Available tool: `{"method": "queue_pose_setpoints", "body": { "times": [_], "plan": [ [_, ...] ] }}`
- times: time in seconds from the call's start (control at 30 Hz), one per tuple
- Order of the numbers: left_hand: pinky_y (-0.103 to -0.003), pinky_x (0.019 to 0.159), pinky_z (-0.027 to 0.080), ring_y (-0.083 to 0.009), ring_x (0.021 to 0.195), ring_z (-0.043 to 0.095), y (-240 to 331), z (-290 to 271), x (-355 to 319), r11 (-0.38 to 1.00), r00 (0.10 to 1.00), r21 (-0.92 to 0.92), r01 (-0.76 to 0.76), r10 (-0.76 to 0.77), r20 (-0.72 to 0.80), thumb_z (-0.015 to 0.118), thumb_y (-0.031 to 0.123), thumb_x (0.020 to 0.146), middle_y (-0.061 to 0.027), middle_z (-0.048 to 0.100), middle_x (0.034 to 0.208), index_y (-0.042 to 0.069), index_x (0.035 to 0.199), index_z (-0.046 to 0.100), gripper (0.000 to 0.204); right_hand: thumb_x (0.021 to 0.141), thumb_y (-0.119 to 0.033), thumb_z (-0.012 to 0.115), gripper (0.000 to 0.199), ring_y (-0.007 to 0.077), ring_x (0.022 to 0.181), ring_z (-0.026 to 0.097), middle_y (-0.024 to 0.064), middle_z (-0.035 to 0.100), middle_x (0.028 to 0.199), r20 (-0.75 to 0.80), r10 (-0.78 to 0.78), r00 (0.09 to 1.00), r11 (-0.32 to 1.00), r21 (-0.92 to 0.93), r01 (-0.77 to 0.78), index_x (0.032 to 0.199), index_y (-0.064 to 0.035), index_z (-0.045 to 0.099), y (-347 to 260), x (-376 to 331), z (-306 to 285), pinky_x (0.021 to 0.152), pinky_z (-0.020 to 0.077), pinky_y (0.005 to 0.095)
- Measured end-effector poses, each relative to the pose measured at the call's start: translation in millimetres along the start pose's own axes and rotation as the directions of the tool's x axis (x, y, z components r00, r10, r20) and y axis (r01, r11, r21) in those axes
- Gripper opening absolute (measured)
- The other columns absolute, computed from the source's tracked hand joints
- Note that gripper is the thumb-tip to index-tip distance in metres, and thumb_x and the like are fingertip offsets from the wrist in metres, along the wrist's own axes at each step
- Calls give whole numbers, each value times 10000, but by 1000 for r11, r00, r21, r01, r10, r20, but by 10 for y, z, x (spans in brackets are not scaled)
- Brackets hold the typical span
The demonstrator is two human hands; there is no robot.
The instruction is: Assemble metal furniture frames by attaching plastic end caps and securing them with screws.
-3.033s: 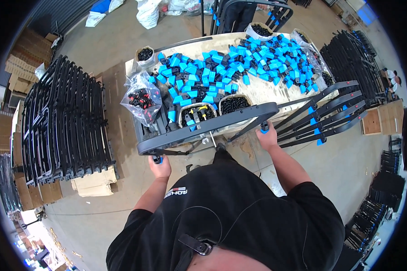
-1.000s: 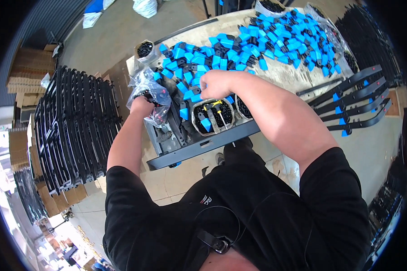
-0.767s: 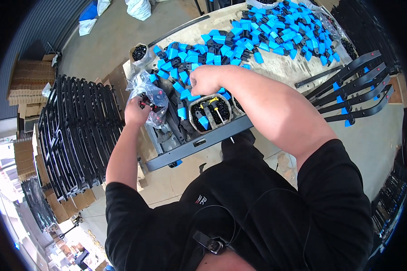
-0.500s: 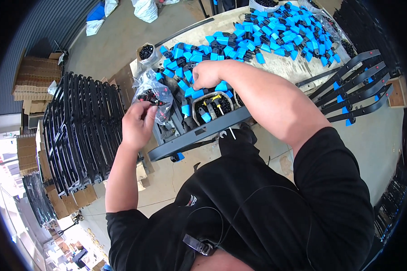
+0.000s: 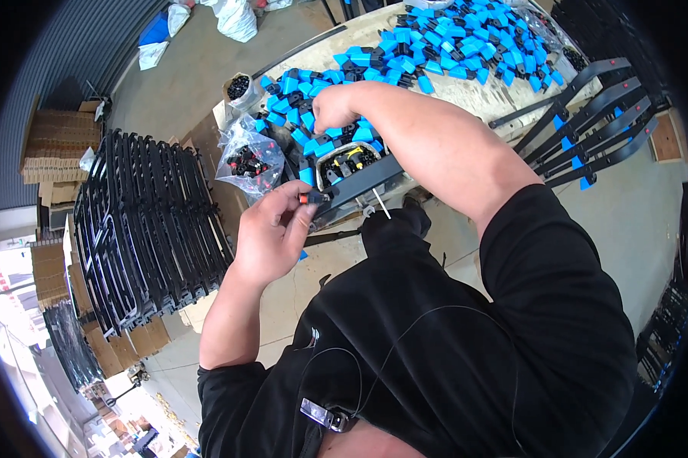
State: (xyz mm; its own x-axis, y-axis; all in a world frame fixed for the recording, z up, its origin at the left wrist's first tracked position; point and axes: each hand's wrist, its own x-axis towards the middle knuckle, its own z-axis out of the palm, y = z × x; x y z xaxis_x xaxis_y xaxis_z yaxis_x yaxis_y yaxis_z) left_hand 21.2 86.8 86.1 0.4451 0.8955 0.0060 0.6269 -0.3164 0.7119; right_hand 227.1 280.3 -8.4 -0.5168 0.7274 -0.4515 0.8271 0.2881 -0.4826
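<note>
My left hand (image 5: 271, 233) pinches a small black part with a red tip (image 5: 307, 198) at the left end of a black metal bar (image 5: 359, 183) that lies across the near edge of the table. My right hand (image 5: 335, 107) reaches over the bar into a pile of blue and black plastic pieces (image 5: 420, 53), its fingers closed on one of them. A clear plastic bag of small black and red parts (image 5: 248, 159) lies just left of the bar. Two round black tubs (image 5: 352, 159) sit behind the bar.
A wooden table (image 5: 481, 95) carries the pile. Several black bars with blue end caps (image 5: 588, 130) lie at its right. A stack of black metal frames (image 5: 149, 229) stands on the floor to the left, with cardboard piles (image 5: 58, 145) beyond it. White bags (image 5: 233, 17) lie further back.
My left hand left the plastic bag with a small black and red part and came down to the bar's left end. My right hand moved from the tubs up into the blue pile.
</note>
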Motion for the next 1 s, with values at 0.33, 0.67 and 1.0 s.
{"method": "queue_pose_setpoints", "body": {
  "times": [0.33,0.67,1.0],
  "plan": [
    [-428,829,536,-354,928,637,40,180,107,863,966,436,-253,246,75,704,115,899,-144,627,999,21,1108,652,235,884,-366,720,444,310,1075,684,167,725,1183,8,39,999,997,67,-40,1199,-53,732,85,91,0,914,530,439],
    [-465,978,472,-382,1130,587,-88,450,-88,707,939,661,-254,343,-5,698,167,910,-200,628,1209,-34,1346,558,499,875,-374,723,437,309,1043,690,177,734,1141,-2,13,1000,996,90,-13,1164,-46,746,104,197,42,901,528,443],
    [-460,1014,465,-364,1173,595,-36,404,-181,727,938,634,-263,347,-9,676,163,920,-206,627,1243,-1,1401,525,529,913,-346,685,314,308,910,710,158,752,1026,-34,-25,999,999,-20,25,1094,-103,768,176,248,29,798,549,471]
  ]
}}
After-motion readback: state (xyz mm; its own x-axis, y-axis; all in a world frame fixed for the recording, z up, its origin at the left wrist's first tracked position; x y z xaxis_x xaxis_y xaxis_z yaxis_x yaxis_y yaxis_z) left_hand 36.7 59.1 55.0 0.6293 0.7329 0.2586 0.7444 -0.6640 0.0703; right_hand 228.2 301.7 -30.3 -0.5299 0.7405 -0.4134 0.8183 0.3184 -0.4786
